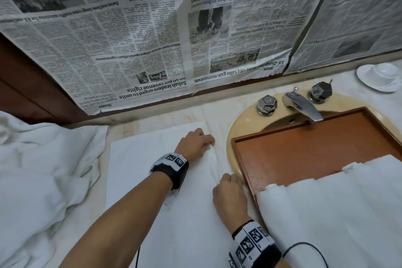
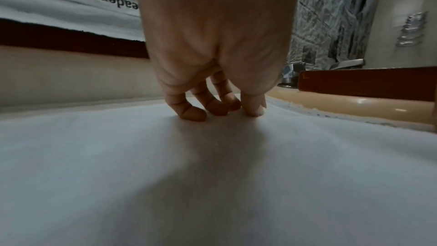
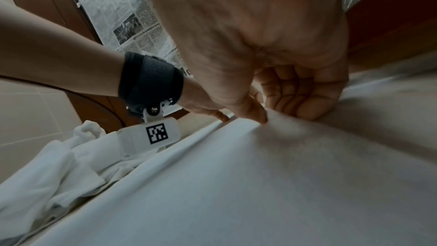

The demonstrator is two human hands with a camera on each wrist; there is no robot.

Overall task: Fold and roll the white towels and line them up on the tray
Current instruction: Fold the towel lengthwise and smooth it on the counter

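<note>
Upside-down newspaper sheets (image 1: 152, 35) covered the wall above a pale marble desk (image 1: 178, 113). A beige sink (image 1: 241, 124) with chrome faucet (image 1: 302, 104) sat right, dark wood panelling (image 1: 26, 93) left.

The flat white cloth towel (image 1: 156, 180) on the counter runs off the head view's bottom edge, so its near end cannot be seen, and its right edge is hidden under both hands. The crumpled white towel heap (image 1: 32, 169) is cut off at the left edge. The rectangular brown wooden tray (image 1: 304, 148) has its near half covered by rolled white towels (image 1: 337, 213), which continue past the right and bottom edges. In the left wrist view the left hand (image 2: 212, 44) is blurred and its thumb cannot be made out
</note>
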